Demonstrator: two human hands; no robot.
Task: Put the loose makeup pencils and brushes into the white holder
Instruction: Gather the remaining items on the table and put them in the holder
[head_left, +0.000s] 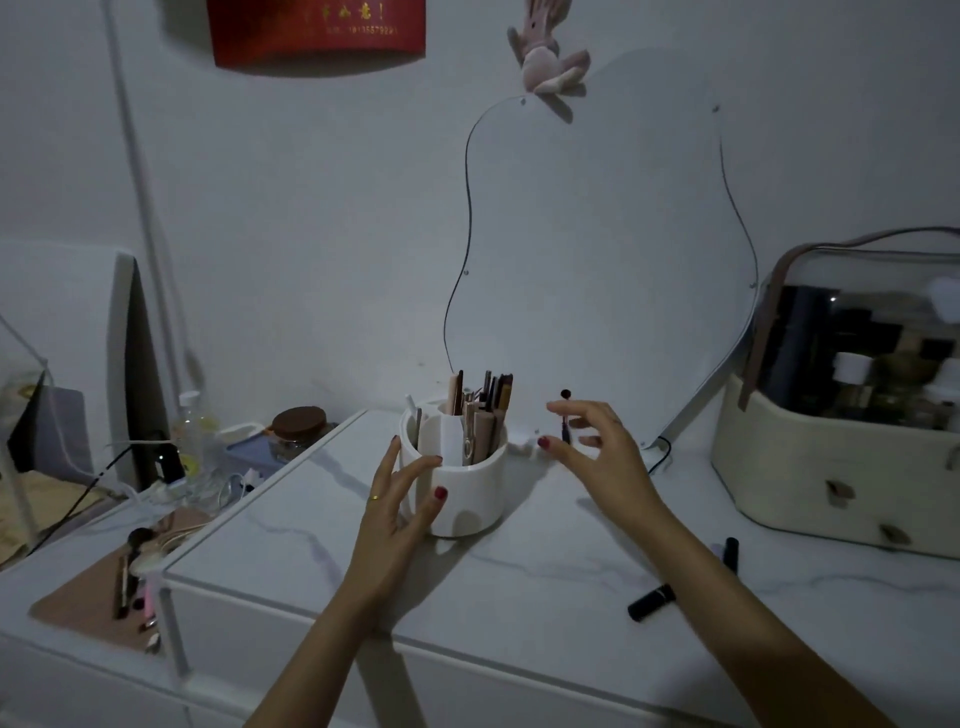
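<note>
The round white holder (475, 493) stands on the marble tabletop, with several pencils and brushes (485, 410) upright in its compartments. My left hand (400, 493) is spread against the holder's left side, fingers apart, touching its wall. My right hand (592, 447) hovers just right of the holder and pinches a small dark brush (565, 415) held upright between thumb and fingers. Two black lipstick tubes lie on the table at the right, one (651, 601) near my right forearm and one (730, 552) farther back.
A wavy mirror (597, 260) leans on the wall behind. A cream cosmetics case (841, 457) with a clear lid fills the right. A lower shelf at left holds a pink mat (98, 592) with brushes, a jar (300, 426), a bottle and cables.
</note>
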